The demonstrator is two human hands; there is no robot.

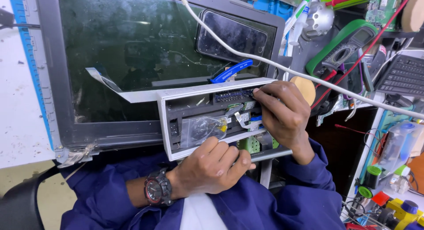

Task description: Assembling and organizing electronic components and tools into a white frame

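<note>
While your left hand (212, 166) wraps around the near edge of the open grey casing (170, 124), fingers closed on its rim, your right hand (285, 115) curls over the far right end, fingertips pressed down inside by the dark blue connector strip (232, 96); whether they pinch anything there you cannot tell. You hold the casing tilted at your lap, just in front of a large dark glass panel (132, 49) in a grey frame that lies flat on the bench. Inside the casing sits a small clear plastic bag (203, 129), crinkled and glossy, with a yellow speck at its right side, and beside it a pale flat ribbon cable (242, 119) bent over a green board. A black phone (232, 35) lies on the glass, with blue-handled cutters (232, 71) below it. A white cable (282, 69) runs diagonally over everything. To the right rests a green multimeter (340, 51) with red leads, and a round tan disc (304, 88) peeks from behind your right hand. You wear a dark wristwatch (157, 188) with red accents.
</note>
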